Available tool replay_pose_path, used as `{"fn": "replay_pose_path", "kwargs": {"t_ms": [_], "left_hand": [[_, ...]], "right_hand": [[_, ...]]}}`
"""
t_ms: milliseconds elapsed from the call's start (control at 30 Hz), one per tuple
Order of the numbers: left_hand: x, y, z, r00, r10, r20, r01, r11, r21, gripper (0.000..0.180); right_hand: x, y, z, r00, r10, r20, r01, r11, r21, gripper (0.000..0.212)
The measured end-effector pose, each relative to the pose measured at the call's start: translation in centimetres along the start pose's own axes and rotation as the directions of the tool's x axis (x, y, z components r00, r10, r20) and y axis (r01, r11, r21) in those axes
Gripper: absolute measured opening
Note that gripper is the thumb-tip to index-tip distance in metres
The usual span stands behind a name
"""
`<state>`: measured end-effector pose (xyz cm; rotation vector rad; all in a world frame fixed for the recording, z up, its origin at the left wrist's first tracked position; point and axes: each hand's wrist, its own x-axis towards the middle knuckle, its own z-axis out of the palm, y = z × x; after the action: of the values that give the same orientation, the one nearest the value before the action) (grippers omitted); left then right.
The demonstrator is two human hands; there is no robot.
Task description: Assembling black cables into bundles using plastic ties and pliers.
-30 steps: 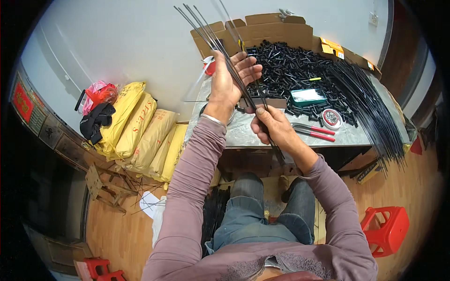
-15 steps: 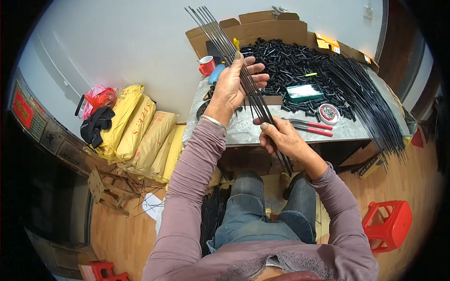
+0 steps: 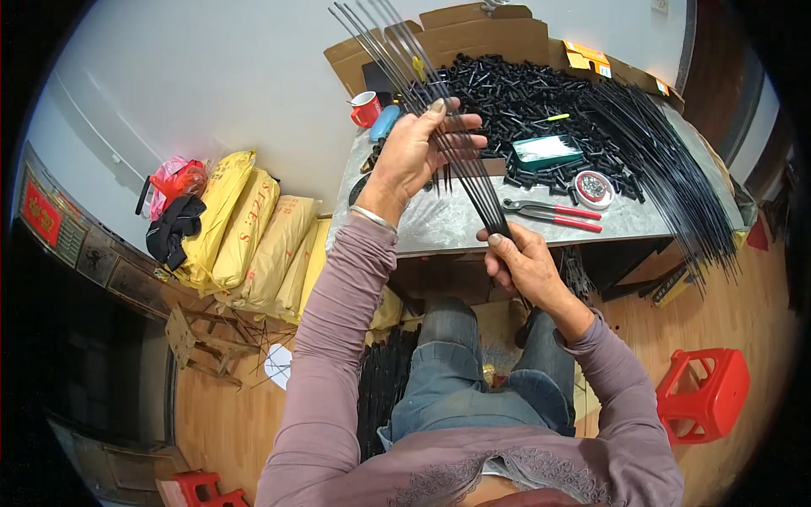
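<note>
A bundle of long, thin black rods (image 3: 477, 188) slants across my front, over the table's near edge. Around its lower part my right hand (image 3: 525, 264) is closed, thumb on top. Higher up, the rods run across the palm of my left hand (image 3: 418, 152), held under the thumb with the other fingers stretched out behind them. Above that hand the rods fan apart, and some upper ends are blurred. A few shorter rod ends stick out below the left palm. Red-handled pliers (image 3: 562, 215) lie on the table just beyond my right hand.
Short black tubes (image 3: 498, 97) are heaped on the grey table (image 3: 422, 228), backed by cardboard (image 3: 481, 42). Nearby are a green box (image 3: 547, 154), a round tub (image 3: 594, 189) and a red mug (image 3: 365, 110). More rods (image 3: 676, 186) overhang the right edge. Yellow sacks (image 3: 245, 228) stand left; a red stool (image 3: 705, 395), right.
The rods have spread wider between my hands, and some upper ends now blur. My right hand has shifted slightly right and down, uncovering the pliers' jaws.
</note>
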<state>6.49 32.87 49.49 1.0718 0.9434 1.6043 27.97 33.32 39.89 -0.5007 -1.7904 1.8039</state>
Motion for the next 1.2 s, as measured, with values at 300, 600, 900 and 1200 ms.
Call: {"fn": "replay_pose_path", "kwargs": {"t_ms": [300, 600, 900, 1200], "left_hand": [[-0.7, 0.2, -0.5, 0.993, -0.101, -0.057, 0.105, 0.992, 0.065, 0.041], [-2.1, -1.3, -0.9, 0.946, 0.093, -0.309, -0.003, 0.96, 0.279, 0.041], [-3.7, -1.5, -2.0, 0.965, 0.155, -0.21, -0.182, 0.976, -0.116, 0.026], [-4.2, -1.4, -4.9, 0.825, 0.26, -0.501, -0.319, 0.947, -0.034, 0.02]], "right_hand": [[0.1, 0.4, -0.7, 0.992, -0.073, -0.099, 0.065, 0.995, -0.081, 0.024], [0.2, 0.3, -0.2, 0.982, -0.108, -0.155, 0.099, 0.993, -0.063, 0.019], [0.5, -0.3, 0.1, 0.986, -0.078, -0.145, 0.077, 0.997, -0.012, 0.018], [1.1, -0.6, 0.8, 0.979, -0.054, -0.198, 0.053, 0.999, -0.009, 0.019]]}}
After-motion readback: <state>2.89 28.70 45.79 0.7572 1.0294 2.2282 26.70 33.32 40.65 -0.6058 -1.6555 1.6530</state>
